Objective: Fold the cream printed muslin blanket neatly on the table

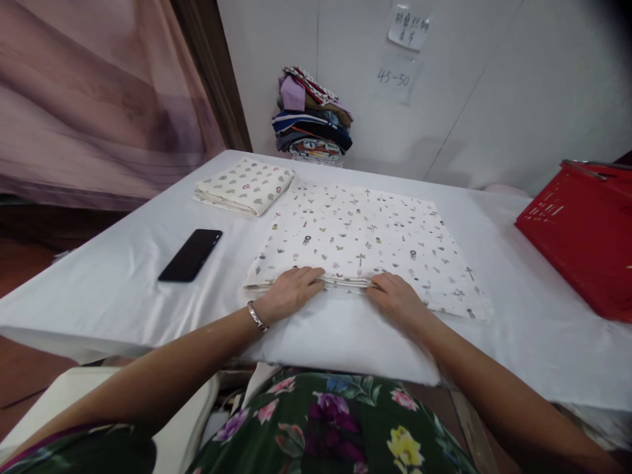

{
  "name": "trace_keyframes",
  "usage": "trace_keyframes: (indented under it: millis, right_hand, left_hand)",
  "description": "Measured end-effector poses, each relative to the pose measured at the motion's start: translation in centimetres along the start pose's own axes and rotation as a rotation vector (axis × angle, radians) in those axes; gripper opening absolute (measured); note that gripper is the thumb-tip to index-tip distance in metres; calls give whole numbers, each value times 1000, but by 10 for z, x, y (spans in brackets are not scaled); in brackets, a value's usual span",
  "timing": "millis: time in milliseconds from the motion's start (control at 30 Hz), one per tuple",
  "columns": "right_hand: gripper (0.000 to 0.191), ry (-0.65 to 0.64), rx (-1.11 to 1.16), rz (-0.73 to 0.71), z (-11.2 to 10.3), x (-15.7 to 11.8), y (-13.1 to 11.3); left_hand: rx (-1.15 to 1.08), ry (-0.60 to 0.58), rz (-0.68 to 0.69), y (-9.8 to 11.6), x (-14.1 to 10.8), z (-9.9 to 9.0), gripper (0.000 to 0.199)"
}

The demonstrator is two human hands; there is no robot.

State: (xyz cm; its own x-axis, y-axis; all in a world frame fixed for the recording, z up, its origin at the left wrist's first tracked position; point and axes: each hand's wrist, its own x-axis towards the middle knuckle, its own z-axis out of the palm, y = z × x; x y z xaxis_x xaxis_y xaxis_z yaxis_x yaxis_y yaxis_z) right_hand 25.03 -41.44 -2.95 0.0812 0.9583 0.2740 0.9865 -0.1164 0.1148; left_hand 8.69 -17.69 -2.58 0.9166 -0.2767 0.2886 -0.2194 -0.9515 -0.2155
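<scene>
A white cloth [345, 230] with small printed figures lies flat on the white-covered table, with folded layers along its near edge. My left hand [292, 289], with a bracelet on its wrist, is closed on that edge left of its middle, thumb and fingers on the layers. My right hand [395, 296] pinches the same edge further right. Between my hands the stacked layers show. A second printed cloth [247, 184], folded into a thick square, rests at the back left, close to the first one's far left corner.
A black phone [191, 255] lies on the table [123, 263] at the left. Stacked folded fabrics [313, 122] stand beyond the back edge by the wall. A red basket [582, 230] is at the right. A pink curtain [99, 99] hangs at the left.
</scene>
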Motion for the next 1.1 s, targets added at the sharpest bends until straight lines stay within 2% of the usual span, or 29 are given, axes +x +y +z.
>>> trace_keyframes:
  millis: [300, 567, 700, 833, 1100]
  right_hand:
    - [18, -37, 40, 9, -2, 2, -5]
    - [20, -22, -17, 15, -1, 6, -4]
    - [17, -31, 45, 3, 0, 1, -1]
    - [13, -61, -1, -22, 1, -1, -6]
    - [11, 15, -43, 54, 3, 3, -15]
  left_hand:
    - [-127, -50, -62, 9, 4, 1, 26]
    - [-125, 43, -7, 12, 14, 1, 29]
    - [-189, 90, -29, 15, 11, -4, 27]
    - [-247, 87, -29, 17, 6, -7, 22]
    - [-560, 141, -228, 14, 4, -10, 9]
